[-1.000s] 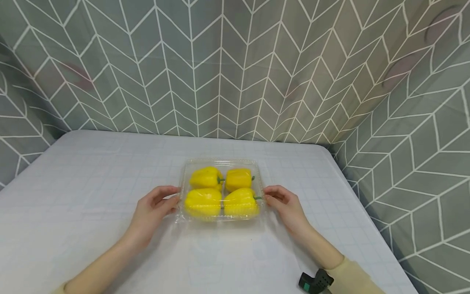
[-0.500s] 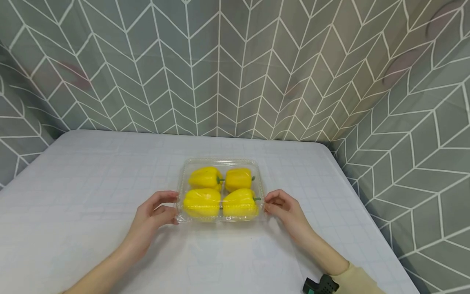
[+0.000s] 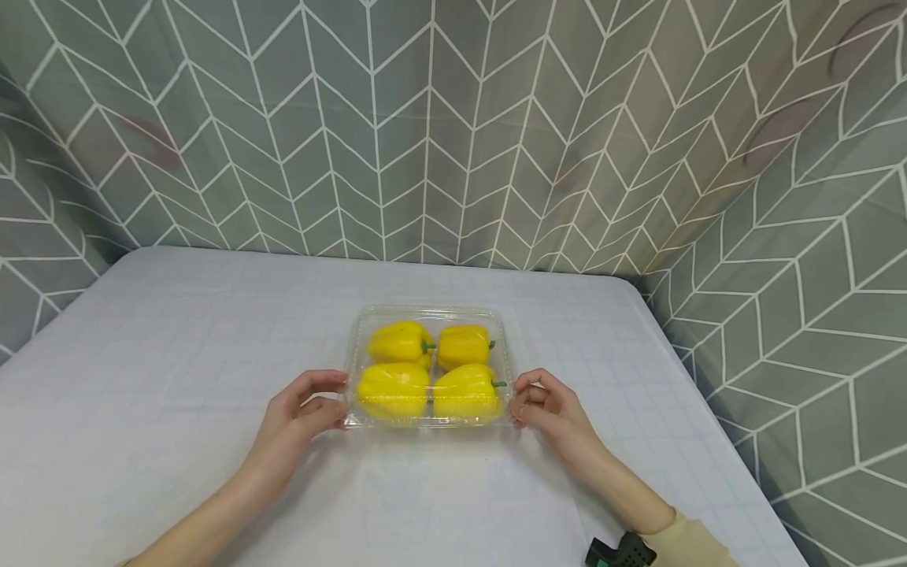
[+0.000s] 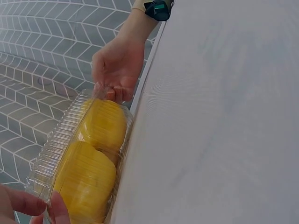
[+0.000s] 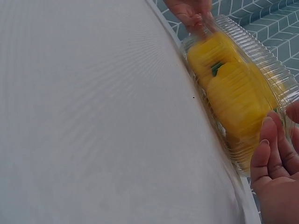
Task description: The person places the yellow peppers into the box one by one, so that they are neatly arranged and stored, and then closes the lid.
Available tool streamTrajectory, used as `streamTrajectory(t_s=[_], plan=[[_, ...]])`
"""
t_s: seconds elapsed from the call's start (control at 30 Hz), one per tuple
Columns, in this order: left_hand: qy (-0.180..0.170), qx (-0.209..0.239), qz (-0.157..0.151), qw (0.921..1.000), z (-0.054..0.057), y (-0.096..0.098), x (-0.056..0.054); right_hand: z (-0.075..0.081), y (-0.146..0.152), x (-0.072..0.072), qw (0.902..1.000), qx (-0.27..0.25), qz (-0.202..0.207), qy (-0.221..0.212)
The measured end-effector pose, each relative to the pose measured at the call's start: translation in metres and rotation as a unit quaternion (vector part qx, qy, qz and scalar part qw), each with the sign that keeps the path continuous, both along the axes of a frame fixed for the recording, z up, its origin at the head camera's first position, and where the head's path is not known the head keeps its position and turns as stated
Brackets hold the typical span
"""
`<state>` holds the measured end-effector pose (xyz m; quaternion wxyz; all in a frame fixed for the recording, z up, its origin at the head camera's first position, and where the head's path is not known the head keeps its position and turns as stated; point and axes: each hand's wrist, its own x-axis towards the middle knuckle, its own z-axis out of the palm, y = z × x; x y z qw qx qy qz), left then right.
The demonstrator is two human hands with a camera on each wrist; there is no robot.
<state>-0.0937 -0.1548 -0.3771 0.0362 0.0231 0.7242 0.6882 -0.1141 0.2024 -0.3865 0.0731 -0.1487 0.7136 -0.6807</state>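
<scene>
On the table sits a clear plastic clamshell box (image 3: 425, 423), its ribbed lid (image 4: 57, 140) lying over several yellow bell peppers (image 3: 393, 390) with green stems. My left hand (image 3: 301, 413) is at the box's near left corner, thumb and fingers pinching the rim. At the near right corner my right hand (image 3: 556, 416) pinches the opposite rim with curled fingers. The right wrist view shows the right fingertips (image 5: 265, 142) right against the box's side. From the left wrist view, yellow peppers (image 4: 86, 179) show through the clear wall.
A white cloth covers the table (image 3: 177, 339). Grey curtains (image 3: 453, 134) with white zigzag lines hang behind it and at both sides. A black device (image 3: 620, 551) is strapped at the right wrist beside a beige sleeve (image 3: 690, 543).
Both hands have slid slightly toward me along the box's sides, to its near corners. The box and the peppers stay in nearly the same place.
</scene>
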Motion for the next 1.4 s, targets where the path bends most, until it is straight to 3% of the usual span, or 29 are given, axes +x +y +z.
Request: streamTrajectory(t_s=[0.27, 0.57, 1.0, 1.4], plan=[[0.005, 0.002, 0.005, 1.0, -0.002, 0.001, -0.0006, -0.0004, 0.0001, 0.0005, 0.9998, 0.007, -0.017, 0.0], [0.004, -0.007, 0.008, 0.9999, -0.0028, 0.0014, -0.0008, -0.0007, -0.0004, 0.0008, 0.9998, 0.013, -0.006, -0.011], [0.028, -0.013, 0.016, 0.9994, -0.0037, 0.0024, -0.0003, -0.0026, 0.0003, 0.0014, 0.9998, -0.017, -0.001, -0.003], [0.02, -0.032, 0.019, 0.9991, -0.0021, 0.0017, -0.0003, -0.0024, 0.0007, 0.002, 0.9992, -0.039, 0.002, -0.005]])
